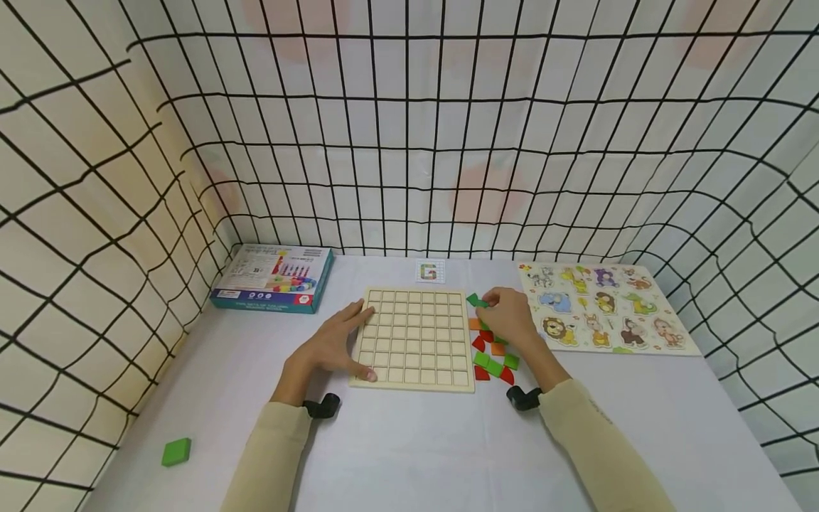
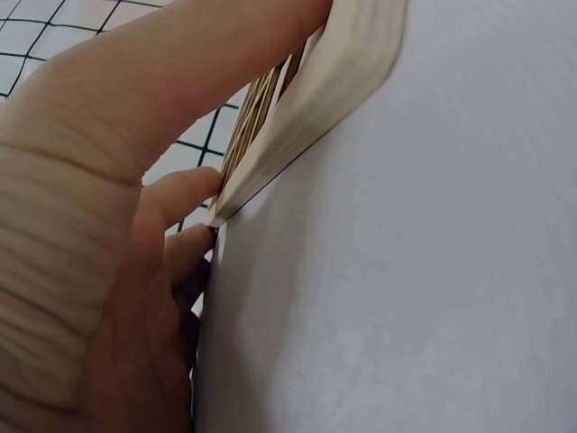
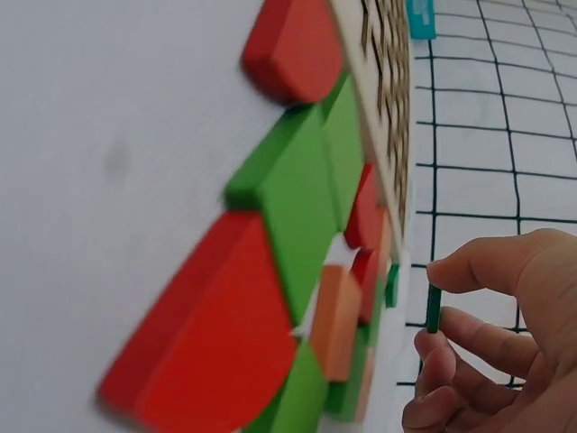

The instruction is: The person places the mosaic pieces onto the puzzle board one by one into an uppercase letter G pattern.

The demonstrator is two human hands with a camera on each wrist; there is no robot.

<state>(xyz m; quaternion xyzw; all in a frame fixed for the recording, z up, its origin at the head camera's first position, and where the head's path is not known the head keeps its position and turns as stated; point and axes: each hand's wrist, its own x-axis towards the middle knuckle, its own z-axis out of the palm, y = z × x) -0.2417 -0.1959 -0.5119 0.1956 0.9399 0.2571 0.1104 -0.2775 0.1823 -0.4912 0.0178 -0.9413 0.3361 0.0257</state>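
A pale wooden board (image 1: 414,340) with a grid of square recesses lies in the middle of the table. My left hand (image 1: 331,344) rests on its left side, thumb and fingers spread along the edge. In the left wrist view the thumb lies over the board's rim (image 2: 361,68). My right hand (image 1: 510,317) pinches a thin green block (image 3: 434,309) between thumb and fingers, above the far end of a loose pile right of the board. That pile holds green blocks (image 3: 297,207), red rounded blocks (image 3: 221,334) and orange square blocks (image 3: 335,320).
A small card with a G pattern (image 1: 431,271) lies behind the board. At the back left is a teal-edged box (image 1: 275,277); at the right, an animal picture board (image 1: 601,307). One green block (image 1: 176,452) lies alone at front left. Black netting (image 1: 409,149) surrounds the table.
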